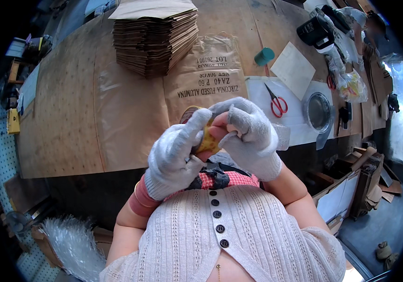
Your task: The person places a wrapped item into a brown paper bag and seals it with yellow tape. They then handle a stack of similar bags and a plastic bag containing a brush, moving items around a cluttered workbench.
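Note:
My left hand [175,151] and my right hand [254,136], both in whitish knit gloves with some bare fingertips, meet in front of my body at the table's near edge. Between them is a small yellow piece with brown marks [208,142]; its kind is hard to make out. The fingers of both hands are closed on it, partly covering it. Just behind my left fingers, a reddish-brown striped round object [189,113] shows in part. Beyond my hands a printed brown paper sack [206,61] lies flat on the wooden table [60,103].
A tall stack of folded brown paper sacks [154,40] stands at the far side. To the right are a green cylinder [264,56], red-handled scissors [276,102], a paper sheet [293,70], a round metal dish [318,113] and a black mug [315,33]. Another person [359,28] is at the far right.

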Motion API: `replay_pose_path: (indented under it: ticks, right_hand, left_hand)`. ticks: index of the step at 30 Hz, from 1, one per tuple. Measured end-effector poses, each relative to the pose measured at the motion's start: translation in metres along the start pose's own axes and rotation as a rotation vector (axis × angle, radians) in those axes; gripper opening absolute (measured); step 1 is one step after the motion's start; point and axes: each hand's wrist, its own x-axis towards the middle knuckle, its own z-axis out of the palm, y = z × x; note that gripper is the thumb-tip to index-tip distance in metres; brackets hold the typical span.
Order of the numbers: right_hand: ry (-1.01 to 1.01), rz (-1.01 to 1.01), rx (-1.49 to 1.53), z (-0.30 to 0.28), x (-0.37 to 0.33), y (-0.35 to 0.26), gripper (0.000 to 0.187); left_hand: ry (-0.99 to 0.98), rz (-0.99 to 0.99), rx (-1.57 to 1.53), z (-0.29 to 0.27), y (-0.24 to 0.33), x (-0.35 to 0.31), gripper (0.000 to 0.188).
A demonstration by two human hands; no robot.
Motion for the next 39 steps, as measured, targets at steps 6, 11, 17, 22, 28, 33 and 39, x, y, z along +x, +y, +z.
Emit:
replay_pose_path:
  ticks: [6,11,17,22,28,33,39]
  right_hand:
    - [0.189,0.354,0.076,0.009,0.001,0.006,0.012]
    - [-0.062,0.746,0.324,-0.016,-0.039,0.028,0.020]
    - [0.268,0.814,0.765,-0.006,-0.091,0.076,0.017]
    - [0.733,0.727,-0.287,-0.118,-0.169,0.139,0.013]
    - [0.840,1.114,-0.970,-0.250,-0.268,0.184,0.017]
    - [0.768,1.301,-1.126,-0.277,-0.296,0.194,0.018]
    - [0.598,1.472,-1.142,-0.264,-0.328,0.150,0.020]
  left_hand:
    - [0.034,-0.089,-0.038,0.001,-0.003,-0.005,0.080]
    - [0.022,-0.235,-0.239,0.016,-0.014,0.001,0.073]
    - [-0.201,-0.330,-0.178,0.055,-0.026,0.012,0.077]
    - [-0.275,-0.466,-0.083,0.064,-0.042,0.030,0.078]
    - [-0.596,-0.496,0.312,0.116,-0.155,0.045,0.069]
    - [-1.012,-0.524,0.989,0.210,-0.200,0.098,0.101]
    - [-1.063,-0.749,1.149,0.269,-0.209,0.104,0.120]
